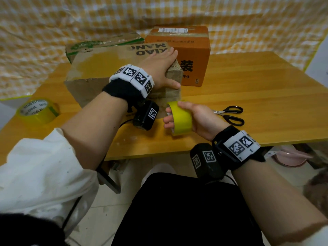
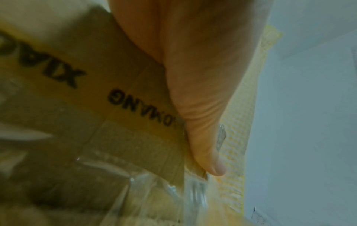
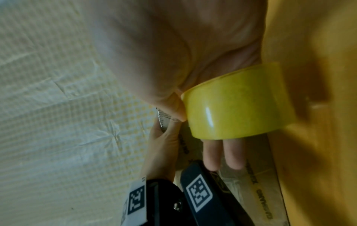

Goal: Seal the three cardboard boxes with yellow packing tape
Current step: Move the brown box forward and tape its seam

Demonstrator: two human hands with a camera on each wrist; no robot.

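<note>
- Your right hand (image 1: 193,116) is carrying the yellow roll (image 1: 180,118) with the fingers (image 1: 168,119) threaded through its core and the thumb lying over the top, so it is clamped on the roll just off the near right corner of the box (image 1: 113,64).
- Your left hand (image 1: 159,68) is pressing flat on the box's right end, fingers straight along the top and thumb hanging down the near face; it is gripping nothing.
- The roll is sitting below and toward you from that left hand, near the box's near face; whether a strip is already running from roll to box is unclear.
- The box's long axis is running left to right, so the next pull probably needs to follow it or fold over the right edge.
- The right hand is the nearer one to the scissors (image 1: 230,114), lying just beyond it on the table (image 1: 248,82).
- An orange box (image 1: 188,48) and a green-printed box (image 1: 99,43) are waiting behind; a second roll (image 1: 38,110) is lying far left.
</note>
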